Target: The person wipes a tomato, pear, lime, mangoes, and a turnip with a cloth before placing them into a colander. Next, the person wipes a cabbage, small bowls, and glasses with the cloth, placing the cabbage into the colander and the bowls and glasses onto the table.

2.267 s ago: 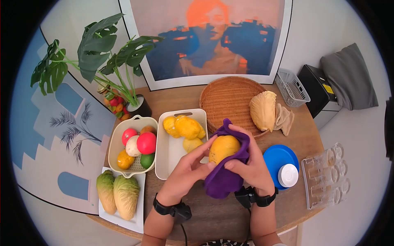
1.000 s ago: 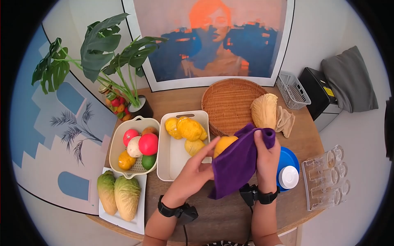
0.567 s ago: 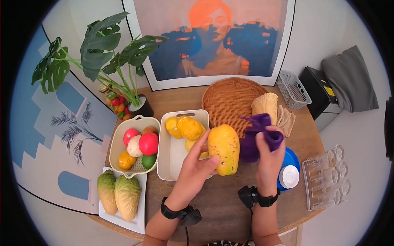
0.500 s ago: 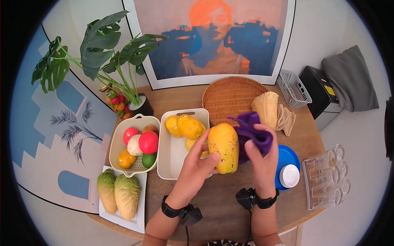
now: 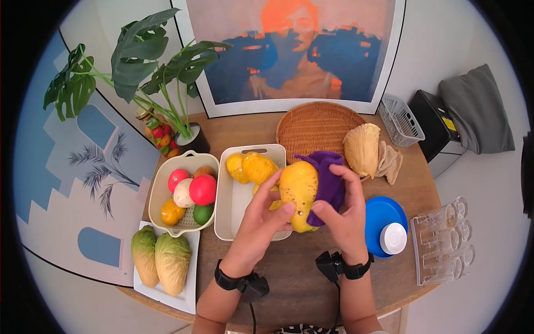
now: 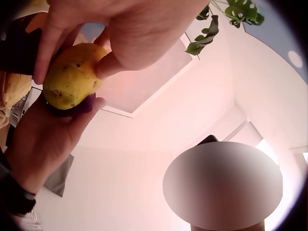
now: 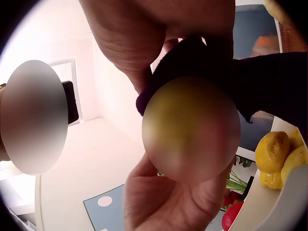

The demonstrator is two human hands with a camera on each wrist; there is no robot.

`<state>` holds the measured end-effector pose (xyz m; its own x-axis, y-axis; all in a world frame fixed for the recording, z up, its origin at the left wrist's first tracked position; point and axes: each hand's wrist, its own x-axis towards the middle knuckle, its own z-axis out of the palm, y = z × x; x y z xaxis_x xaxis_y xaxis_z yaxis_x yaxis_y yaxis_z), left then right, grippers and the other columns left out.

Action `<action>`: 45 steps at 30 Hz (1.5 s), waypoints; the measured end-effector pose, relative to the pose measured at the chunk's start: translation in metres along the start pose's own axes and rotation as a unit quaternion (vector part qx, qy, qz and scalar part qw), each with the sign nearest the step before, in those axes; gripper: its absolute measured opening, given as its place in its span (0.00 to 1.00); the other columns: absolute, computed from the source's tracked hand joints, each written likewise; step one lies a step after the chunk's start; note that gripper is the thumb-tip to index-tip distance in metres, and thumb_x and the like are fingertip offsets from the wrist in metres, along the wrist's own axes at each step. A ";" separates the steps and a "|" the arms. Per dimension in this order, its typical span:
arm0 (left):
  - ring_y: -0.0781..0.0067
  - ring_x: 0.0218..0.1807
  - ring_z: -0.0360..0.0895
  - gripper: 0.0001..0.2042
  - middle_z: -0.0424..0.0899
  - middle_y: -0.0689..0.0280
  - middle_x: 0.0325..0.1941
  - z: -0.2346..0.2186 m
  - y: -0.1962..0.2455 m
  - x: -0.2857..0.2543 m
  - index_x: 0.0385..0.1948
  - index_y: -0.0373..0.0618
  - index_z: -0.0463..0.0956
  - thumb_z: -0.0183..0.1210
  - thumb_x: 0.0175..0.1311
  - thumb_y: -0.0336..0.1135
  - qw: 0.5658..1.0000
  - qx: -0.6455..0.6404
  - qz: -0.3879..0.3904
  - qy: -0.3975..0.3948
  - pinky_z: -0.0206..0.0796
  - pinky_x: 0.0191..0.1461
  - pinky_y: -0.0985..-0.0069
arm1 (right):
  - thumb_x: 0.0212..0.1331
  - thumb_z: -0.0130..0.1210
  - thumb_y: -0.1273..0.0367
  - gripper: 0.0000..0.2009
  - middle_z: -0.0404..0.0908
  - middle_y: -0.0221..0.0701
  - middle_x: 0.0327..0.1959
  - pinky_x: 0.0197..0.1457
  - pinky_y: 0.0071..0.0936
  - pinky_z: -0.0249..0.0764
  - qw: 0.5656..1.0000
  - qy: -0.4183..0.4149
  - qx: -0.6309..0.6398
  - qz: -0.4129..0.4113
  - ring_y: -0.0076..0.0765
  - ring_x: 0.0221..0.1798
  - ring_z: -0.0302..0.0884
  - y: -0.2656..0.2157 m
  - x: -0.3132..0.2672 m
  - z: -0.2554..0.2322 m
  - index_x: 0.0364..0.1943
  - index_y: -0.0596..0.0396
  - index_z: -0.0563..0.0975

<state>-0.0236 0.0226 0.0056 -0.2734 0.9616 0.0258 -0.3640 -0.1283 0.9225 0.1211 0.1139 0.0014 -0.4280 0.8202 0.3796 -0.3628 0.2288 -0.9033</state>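
Note:
A yellow papaya [image 5: 298, 192] with dark specks is held up over the table, between both hands in the head view. My left hand [image 5: 261, 222] grips its left side, thumb on the near face. A bunched purple cloth [image 5: 330, 186] covers the fruit's right side. My right hand [image 5: 346, 217] holds that cloth against the skin, thumb in front and fingers behind. In the left wrist view the papaya [image 6: 72, 77] shows its greenish-yellow end with spots. The right wrist view has the dark cloth [image 7: 192, 62] over the fruit, which is partly blurred.
Beneath stands a white bin [image 5: 225, 220] with yellow fruits. Left are a colander [image 5: 156, 192] of produce and a plate [image 5: 192, 267] with two cabbages. A wicker tray [image 5: 311, 131] lies behind. To the right are a blue plate [image 5: 384, 209], a white lidded container [image 5: 393, 238] and glass mugs [image 5: 448, 239].
The papaya came out from under the cloth and now stands bare on its left side. My right hand moved off with the cloth, then returned left and pressed it on the fruit.

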 end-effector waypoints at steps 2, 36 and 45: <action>0.72 0.55 0.77 0.34 0.69 0.59 0.60 0.000 0.004 -0.001 0.73 0.48 0.49 0.57 0.69 0.34 0.997 -0.001 -0.042 -0.072 0.75 0.50 0.76 | 0.54 0.66 0.72 0.31 0.70 0.35 0.57 0.64 0.28 0.67 0.999 0.038 0.000 -0.034 0.30 0.61 0.69 0.008 0.001 -0.001 0.61 0.59 0.64; 0.60 0.59 0.74 0.31 0.73 0.59 0.58 0.015 0.008 -0.013 0.61 0.50 0.74 0.66 0.50 0.21 0.898 0.394 0.182 -0.069 0.66 0.63 0.70 | 0.70 0.51 0.65 0.17 0.78 0.33 0.54 0.61 0.26 0.69 0.961 -0.037 0.199 0.190 0.25 0.56 0.74 0.002 0.003 -0.022 0.56 0.62 0.73; 0.59 0.60 0.74 0.30 0.73 0.58 0.58 0.013 0.016 -0.015 0.60 0.49 0.75 0.66 0.50 0.20 0.910 0.376 0.156 -0.076 0.67 0.63 0.68 | 0.63 0.58 0.68 0.23 0.78 0.38 0.56 0.62 0.30 0.70 0.958 -0.145 0.195 0.153 0.34 0.57 0.76 0.001 -0.001 -0.042 0.60 0.65 0.70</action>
<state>-0.0142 0.0094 0.0248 -0.1111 0.9366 0.3323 0.4382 -0.2539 0.8623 0.1559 0.1355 -0.0088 -0.7556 0.6240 0.1994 -0.4406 -0.2587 -0.8596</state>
